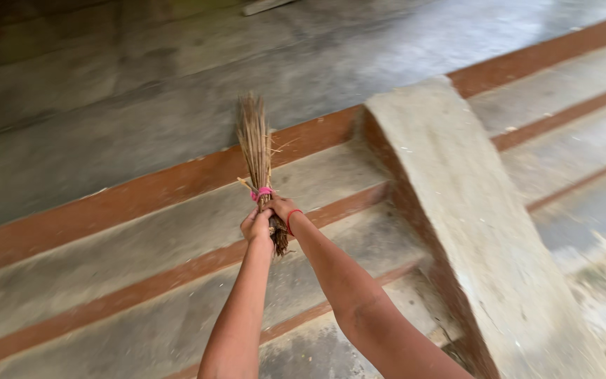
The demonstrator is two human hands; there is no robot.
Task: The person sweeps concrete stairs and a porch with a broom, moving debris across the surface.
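Above concrete steps (pixel 142 245), both hands (pixel 269 219) grip clenched round broom (pixel 255 144), bristles beyond.

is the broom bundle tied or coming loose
Tied: a pink band binds the stick broom just above the left hand and right hand gripping its base; the bristles fan only slightly.

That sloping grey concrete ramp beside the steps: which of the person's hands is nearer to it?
The right hand is nearer to the sloping grey concrete ramp. Both hands grip the bundled straw broom left of the ramp, with the left hand on the far side from it.
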